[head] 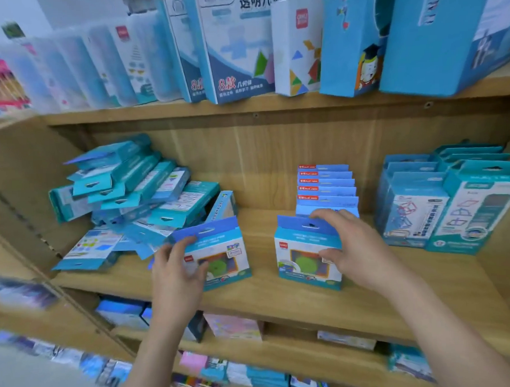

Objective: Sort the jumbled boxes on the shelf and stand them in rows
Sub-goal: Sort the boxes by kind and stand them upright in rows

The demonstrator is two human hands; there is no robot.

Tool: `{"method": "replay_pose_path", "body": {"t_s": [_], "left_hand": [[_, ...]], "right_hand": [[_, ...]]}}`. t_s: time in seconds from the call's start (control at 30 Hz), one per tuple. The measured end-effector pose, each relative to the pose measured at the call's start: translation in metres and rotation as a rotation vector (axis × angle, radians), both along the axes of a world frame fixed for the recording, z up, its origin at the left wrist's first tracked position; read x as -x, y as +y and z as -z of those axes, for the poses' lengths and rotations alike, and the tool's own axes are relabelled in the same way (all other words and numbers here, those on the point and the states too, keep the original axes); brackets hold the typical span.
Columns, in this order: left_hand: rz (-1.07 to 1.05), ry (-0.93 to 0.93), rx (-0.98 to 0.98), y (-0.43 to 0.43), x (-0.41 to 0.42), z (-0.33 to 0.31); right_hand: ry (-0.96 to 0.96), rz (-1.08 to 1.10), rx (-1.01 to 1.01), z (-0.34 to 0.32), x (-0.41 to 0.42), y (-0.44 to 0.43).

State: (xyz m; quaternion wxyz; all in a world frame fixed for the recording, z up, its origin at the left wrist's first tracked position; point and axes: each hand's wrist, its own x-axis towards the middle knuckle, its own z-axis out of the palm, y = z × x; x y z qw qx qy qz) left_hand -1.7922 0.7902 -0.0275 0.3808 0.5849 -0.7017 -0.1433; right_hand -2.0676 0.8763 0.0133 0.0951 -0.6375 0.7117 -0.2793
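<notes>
A jumbled heap of teal and blue boxes [137, 195] lies at the left of the wooden shelf [282, 303]. My left hand [175, 273] grips a small blue box with a green disc picture [221, 253], tilted, just right of the heap. My right hand [352, 247] rests on an upright matching box [300, 261] at the front of a row of blue boxes [325, 187] standing one behind another at the shelf's middle. Thumb on its face, fingers over its top tab.
Two rows of taller teal boxes [453, 208] stand at the shelf's right. Large blue and white boxes [241, 47] line the shelf above. Lower shelves hold more packets [233, 326]. The shelf's left side wall [22, 189] is close to the heap.
</notes>
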Motion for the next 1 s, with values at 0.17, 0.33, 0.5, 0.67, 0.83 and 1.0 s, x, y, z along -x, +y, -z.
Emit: {"method": "replay_pose_path", "body": {"t_s": [0.17, 0.33, 0.5, 0.67, 0.83, 1.0], "left_hand": [[0.082, 0.309, -0.089, 0.004, 0.002, -0.002], [0.131, 0.663, -0.209, 0.018, 0.019, 0.005], [0.249, 0.752, -0.249, 0.029, 0.036, 0.014], [0.344, 0.803, -0.309, 0.040, 0.053, 0.023], [0.394, 0.816, -0.334, 0.046, 0.057, 0.028], [0.485, 0.797, -0.372, 0.048, 0.053, 0.024]], "right_hand": [[-0.044, 0.032, 0.085, 0.000, 0.009, 0.022], [-0.031, 0.108, 0.204, 0.004, 0.031, 0.045], [-0.043, 0.214, 0.141, 0.013, 0.044, 0.061], [0.240, 0.306, 0.095, 0.006, 0.044, 0.068], [0.242, 0.127, 0.298, -0.014, 0.007, 0.063], [0.455, -0.122, 0.178, -0.008, -0.053, 0.020]]}}
